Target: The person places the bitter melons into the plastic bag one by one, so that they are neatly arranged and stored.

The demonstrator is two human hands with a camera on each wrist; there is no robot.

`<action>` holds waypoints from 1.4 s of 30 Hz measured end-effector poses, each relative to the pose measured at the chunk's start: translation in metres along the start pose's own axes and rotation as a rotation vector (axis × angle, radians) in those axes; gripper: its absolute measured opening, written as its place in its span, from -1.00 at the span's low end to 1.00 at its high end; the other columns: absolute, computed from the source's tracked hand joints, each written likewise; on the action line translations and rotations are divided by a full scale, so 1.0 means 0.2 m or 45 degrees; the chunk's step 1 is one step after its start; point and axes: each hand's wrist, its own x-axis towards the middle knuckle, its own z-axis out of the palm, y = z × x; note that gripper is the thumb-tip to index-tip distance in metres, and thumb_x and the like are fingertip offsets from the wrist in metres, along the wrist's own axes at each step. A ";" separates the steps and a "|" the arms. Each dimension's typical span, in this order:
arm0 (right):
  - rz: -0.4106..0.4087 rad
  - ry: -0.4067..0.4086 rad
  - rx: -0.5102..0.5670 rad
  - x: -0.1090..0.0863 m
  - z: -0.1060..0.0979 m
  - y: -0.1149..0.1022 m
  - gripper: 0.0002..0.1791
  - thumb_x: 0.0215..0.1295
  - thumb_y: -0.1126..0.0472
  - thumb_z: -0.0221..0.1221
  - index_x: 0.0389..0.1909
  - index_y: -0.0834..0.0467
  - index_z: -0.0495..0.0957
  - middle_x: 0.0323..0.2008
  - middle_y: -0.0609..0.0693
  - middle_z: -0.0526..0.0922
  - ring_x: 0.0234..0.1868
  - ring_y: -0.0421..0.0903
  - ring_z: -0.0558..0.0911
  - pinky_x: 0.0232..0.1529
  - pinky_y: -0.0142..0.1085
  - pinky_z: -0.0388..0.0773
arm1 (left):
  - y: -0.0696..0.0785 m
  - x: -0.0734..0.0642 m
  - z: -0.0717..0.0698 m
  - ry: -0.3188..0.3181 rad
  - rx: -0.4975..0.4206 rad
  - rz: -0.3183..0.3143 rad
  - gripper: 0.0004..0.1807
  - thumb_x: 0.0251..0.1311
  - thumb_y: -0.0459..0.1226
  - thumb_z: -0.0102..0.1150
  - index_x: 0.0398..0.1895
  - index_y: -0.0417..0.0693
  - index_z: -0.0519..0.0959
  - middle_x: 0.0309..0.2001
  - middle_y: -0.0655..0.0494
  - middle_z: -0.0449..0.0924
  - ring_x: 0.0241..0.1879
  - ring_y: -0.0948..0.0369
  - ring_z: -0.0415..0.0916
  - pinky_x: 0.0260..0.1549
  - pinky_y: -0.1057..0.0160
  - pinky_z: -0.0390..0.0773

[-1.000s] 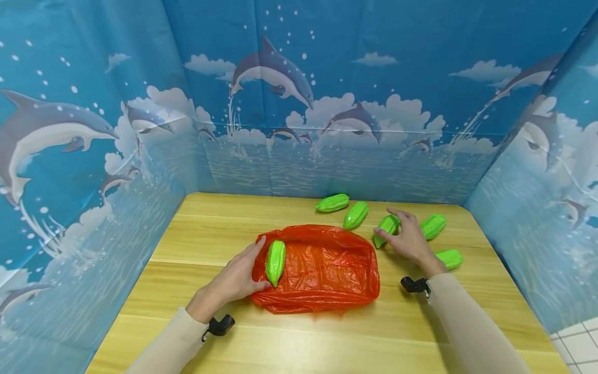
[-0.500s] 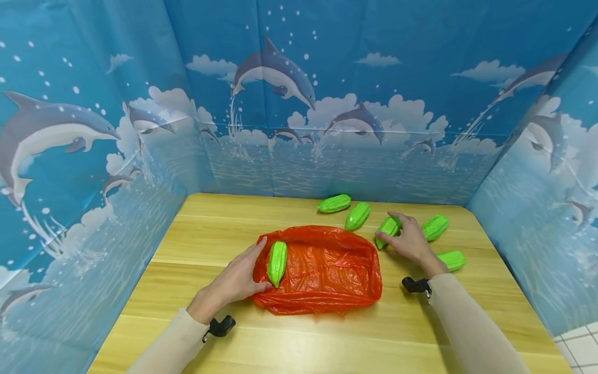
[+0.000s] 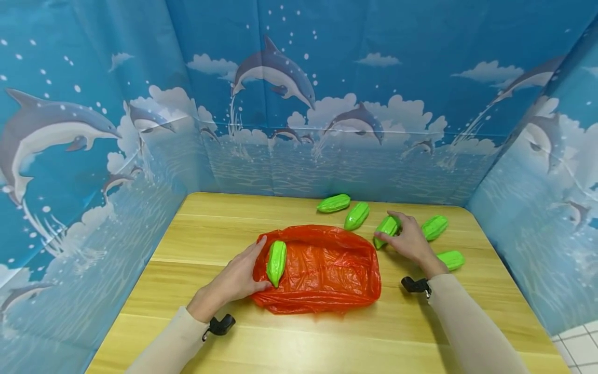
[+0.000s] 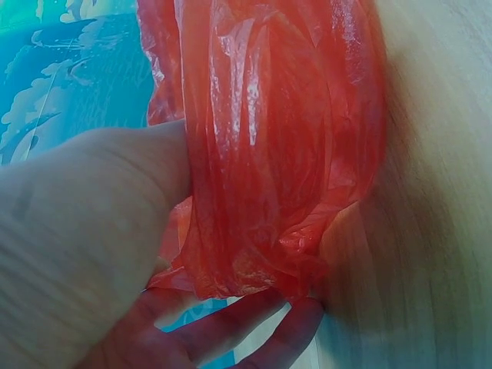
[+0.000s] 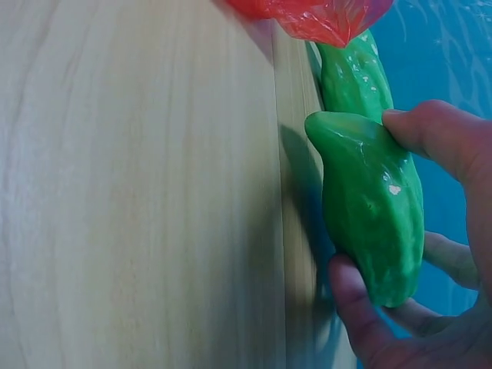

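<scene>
A red plastic bag (image 3: 322, 267) stands spread open in an oblong shape on the wooden table. My left hand (image 3: 235, 272) holds its left end, thumb at the near corner and fingers round the far one. Crinkled red plastic (image 4: 261, 146) lies between thumb and fingers in the left wrist view. One glossy green ridged fruit (image 3: 276, 262) lies inside the bag at the left. Right of the bag, my right hand (image 3: 410, 240) grips another green ridged fruit (image 5: 373, 207), thumb near one end and fingers round the other.
Two green fruits (image 3: 357, 215) lie behind the bag near the table's back edge. Two more (image 3: 434, 227) lie right of my right hand, one partly hidden by the wrist. A dolphin-print curtain (image 3: 289, 156) encloses the table (image 3: 210, 218) at the back and sides.
</scene>
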 end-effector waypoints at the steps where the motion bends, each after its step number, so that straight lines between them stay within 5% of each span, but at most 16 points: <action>1: 0.000 0.004 0.001 0.00 0.00 0.00 0.13 0.61 -0.31 0.41 0.87 0.26 0.18 0.71 0.60 0.26 0.68 0.61 0.31 0.60 0.62 0.38 | 0.00 0.00 0.00 -0.001 0.001 0.001 0.35 0.29 -0.16 0.78 0.95 -0.19 0.04 0.86 -0.27 0.21 0.78 -0.27 0.36 0.72 -0.29 0.49; 22: -0.019 0.061 0.075 -0.07 -0.07 -0.06 0.16 0.59 -0.34 0.44 0.90 0.17 0.15 0.73 0.60 0.19 0.45 0.54 0.58 0.39 0.44 0.72 | 0.00 0.00 0.01 -0.012 0.005 0.012 0.34 0.32 -0.11 0.76 0.95 -0.16 0.03 0.87 -0.27 0.19 0.78 -0.28 0.35 0.72 -0.30 0.49; 42: -0.047 0.086 0.195 -0.17 -0.11 -0.13 0.11 0.64 -0.24 0.43 0.92 0.14 0.11 0.76 0.56 0.13 0.61 0.62 0.41 0.49 0.35 0.72 | -0.02 0.01 0.01 -0.013 0.009 0.011 0.33 0.33 -0.12 0.75 0.96 -0.15 0.02 0.87 -0.25 0.19 0.78 -0.27 0.36 0.71 -0.29 0.50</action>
